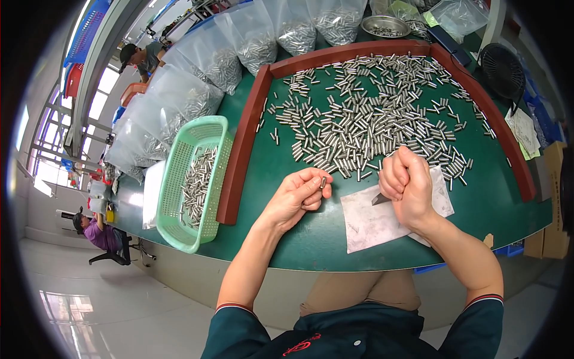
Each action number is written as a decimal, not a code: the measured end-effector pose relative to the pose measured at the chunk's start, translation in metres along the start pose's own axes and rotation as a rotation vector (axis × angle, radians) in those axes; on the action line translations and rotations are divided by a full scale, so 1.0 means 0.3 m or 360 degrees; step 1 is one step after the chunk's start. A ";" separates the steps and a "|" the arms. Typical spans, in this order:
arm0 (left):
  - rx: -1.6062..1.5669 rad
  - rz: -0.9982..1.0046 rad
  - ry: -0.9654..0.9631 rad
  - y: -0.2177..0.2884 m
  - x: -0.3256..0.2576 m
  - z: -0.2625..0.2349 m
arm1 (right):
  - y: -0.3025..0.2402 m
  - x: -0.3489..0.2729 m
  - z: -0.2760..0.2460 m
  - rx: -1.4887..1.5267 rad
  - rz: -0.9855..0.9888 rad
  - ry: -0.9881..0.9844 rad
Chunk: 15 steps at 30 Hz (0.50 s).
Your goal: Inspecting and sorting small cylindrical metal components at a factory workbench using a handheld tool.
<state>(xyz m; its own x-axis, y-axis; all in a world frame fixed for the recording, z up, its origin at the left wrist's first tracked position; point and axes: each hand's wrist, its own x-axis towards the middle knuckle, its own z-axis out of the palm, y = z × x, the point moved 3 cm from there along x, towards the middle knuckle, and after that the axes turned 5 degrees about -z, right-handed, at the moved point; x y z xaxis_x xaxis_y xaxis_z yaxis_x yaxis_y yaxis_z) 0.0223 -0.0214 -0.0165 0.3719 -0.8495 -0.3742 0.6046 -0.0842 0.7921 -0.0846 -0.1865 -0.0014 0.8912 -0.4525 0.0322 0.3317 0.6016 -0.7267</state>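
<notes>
Many small shiny metal cylinders (371,128) lie loose on the green tabletop (311,239) in front of me. My left hand (296,200) is closed, with one metal cylinder (323,182) pinched upright between thumb and fingers. To its right, my right hand (409,185) is curled into a fist. A dark, pointed, flat piece, perhaps a blade, (379,199) juts out of that fist on its left side; the rest is hidden by the fingers. Beneath the right hand lies a smudged whitish sheet (365,230), either cloth or paper.
A dark red raised border (245,143) frames the cylinders. Left of it stands a light green plastic basket (221,173) holding more cylinders. Clear bags (257,45) of cylinders line the back. A metal bowl (385,27) and black fan (501,70) stand far right. Two people appear at left.
</notes>
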 end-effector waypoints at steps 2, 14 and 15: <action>0.0020 -0.0011 0.0017 0.001 -0.003 -0.002 | 0.001 0.001 0.003 -0.0005 0.0007 -0.0008; 0.1203 0.0917 0.0785 0.019 0.020 -0.010 | -0.003 0.000 0.006 -0.0013 -0.0001 -0.0003; 0.1482 0.0804 0.0877 0.024 0.018 0.002 | -0.003 0.000 0.002 -0.0013 0.0003 0.0000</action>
<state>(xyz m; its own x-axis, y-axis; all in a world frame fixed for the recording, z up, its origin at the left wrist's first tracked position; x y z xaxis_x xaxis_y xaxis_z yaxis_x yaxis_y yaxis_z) 0.0283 -0.0269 -0.0126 0.8104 -0.5765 0.1041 -0.3557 -0.3431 0.8693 -0.0845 -0.1865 -0.0004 0.8919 -0.4513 0.0309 0.3274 0.5970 -0.7324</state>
